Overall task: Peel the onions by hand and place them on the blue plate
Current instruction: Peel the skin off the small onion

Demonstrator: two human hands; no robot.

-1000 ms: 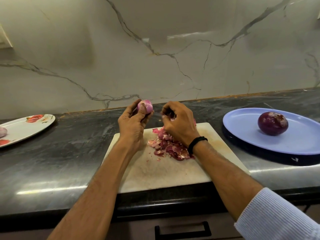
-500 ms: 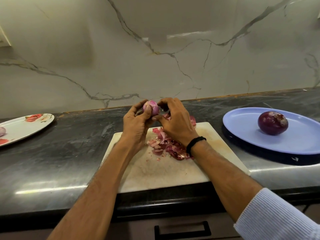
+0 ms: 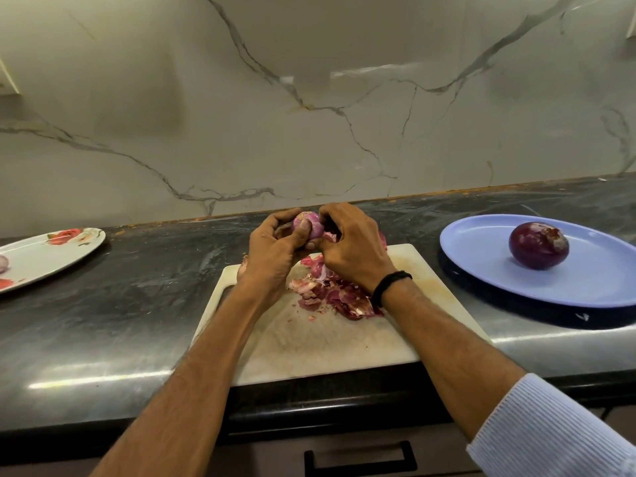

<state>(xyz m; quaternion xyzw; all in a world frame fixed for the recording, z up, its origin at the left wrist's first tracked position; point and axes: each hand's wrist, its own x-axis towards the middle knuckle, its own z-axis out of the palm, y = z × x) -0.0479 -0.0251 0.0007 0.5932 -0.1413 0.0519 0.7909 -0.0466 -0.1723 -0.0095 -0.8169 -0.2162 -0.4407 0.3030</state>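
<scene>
So, both hands are close together above the far edge of the cutting board (image 3: 309,346), working on one small onion (image 3: 308,224), pinkish and held in the air. The left hand (image 3: 272,251) cradles it: its fingers (image 3: 280,217) curl round the far side and the thumb presses flat across the front. The right hand (image 3: 354,249) comes in from the other side, knuckles up, its fingers (image 3: 332,215) curled in tight against the small onion's right side, gripping there. The tips are mostly hidden, so I can't tell exactly what they pinch. Both forearms reach forward and angle inward. There's a black band (image 3: 390,285) on the right wrist and a pale striped sleeve (image 3: 550,428) pushed up the arm.

Under the hands a heap of reddish peels (image 3: 335,292) lies on the board, mostly below the right wrist. Off to the right on the dark surface (image 3: 120,304), the blue plate (image 3: 585,287) carries one big dark purple peeled onion (image 3: 538,245), well apart from the hands. Far left sits a white flowered plate (image 3: 44,259) with a pale onion (image 3: 2,264) right at the frame edge.
</scene>
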